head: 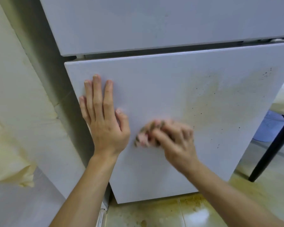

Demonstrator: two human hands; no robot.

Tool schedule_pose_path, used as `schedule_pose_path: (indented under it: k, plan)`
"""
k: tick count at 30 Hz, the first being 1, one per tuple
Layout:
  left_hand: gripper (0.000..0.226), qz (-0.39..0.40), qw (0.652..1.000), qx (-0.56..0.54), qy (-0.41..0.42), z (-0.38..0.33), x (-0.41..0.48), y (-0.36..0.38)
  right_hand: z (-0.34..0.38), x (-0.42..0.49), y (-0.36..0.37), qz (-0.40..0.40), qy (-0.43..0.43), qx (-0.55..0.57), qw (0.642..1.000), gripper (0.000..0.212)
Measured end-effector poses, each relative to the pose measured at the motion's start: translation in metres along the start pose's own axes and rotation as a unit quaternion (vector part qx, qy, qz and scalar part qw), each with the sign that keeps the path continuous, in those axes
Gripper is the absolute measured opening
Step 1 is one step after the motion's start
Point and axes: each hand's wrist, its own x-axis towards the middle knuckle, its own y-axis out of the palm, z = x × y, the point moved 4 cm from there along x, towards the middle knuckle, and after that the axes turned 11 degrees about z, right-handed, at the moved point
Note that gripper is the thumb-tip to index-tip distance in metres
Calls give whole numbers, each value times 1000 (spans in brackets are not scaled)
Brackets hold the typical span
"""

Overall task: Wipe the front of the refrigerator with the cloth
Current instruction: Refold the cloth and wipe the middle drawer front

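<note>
The white refrigerator fills the view, its lower door (pixel 162 89) in front of me and the upper door (pixel 154 25) above it. Yellowish smears and dark specks (pixel 223 95) cover the right part of the lower door. My left hand (pixel 103 118) presses flat on the door's left side, fingers straight and pointing up. My right hand (pixel 175 138), blurred by motion, grips a bunched pink and dark cloth (pixel 144 138) against the middle of the lower door.
A pale wall (pixel 23 95) with a peeling, stained covering stands close on the left. The tiled floor (pixel 195 212) below the door is stained yellow-brown. At the right a black table leg (pixel 272 149) slants to the floor, with a bluish container (pixel 269 128) behind it.
</note>
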Motion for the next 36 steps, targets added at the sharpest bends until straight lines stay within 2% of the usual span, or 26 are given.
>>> schedule_pose_path:
  k: [3,5,7,10,12,14,17,20,22,27,30,32,36]
  plan:
    - [72,9,1000,-3,-2,-4,1,1,-4,-63,12,107,-92,-9,990,50]
    - [73,22,1000,0,10,-9,-1,3,-10,-68,10,158,-116,-11,981,56]
    - [75,41,999,3,31,-15,-4,5,-11,-54,2,172,-120,-13,978,57]
    - [79,62,997,9,44,-22,-6,7,-19,-16,-19,88,-49,11,995,53]
    - [81,72,997,11,37,-26,-4,8,-31,27,-42,13,24,28,999,41]
    - [84,82,996,12,29,-30,-4,8,-45,71,-64,-53,100,45,993,32]
    - [89,91,995,26,37,-36,-2,7,-50,102,-79,-106,169,73,977,34]
    - [92,90,994,29,46,-42,1,9,-47,85,-66,-115,153,46,981,34]
    - [93,89,995,23,40,-48,3,12,-46,47,-45,-87,117,24,989,37]
    - [94,82,996,25,28,-60,4,20,-45,-66,-10,84,-3,-22,996,51]
    - [91,80,996,21,25,-62,5,21,-53,-65,-16,132,-31,-24,991,54]
    - [90,78,997,20,24,-63,5,19,-57,-38,-28,97,1,-1,995,56]
    - [88,78,997,15,18,-67,7,18,-77,55,-79,-59,115,50,990,34]
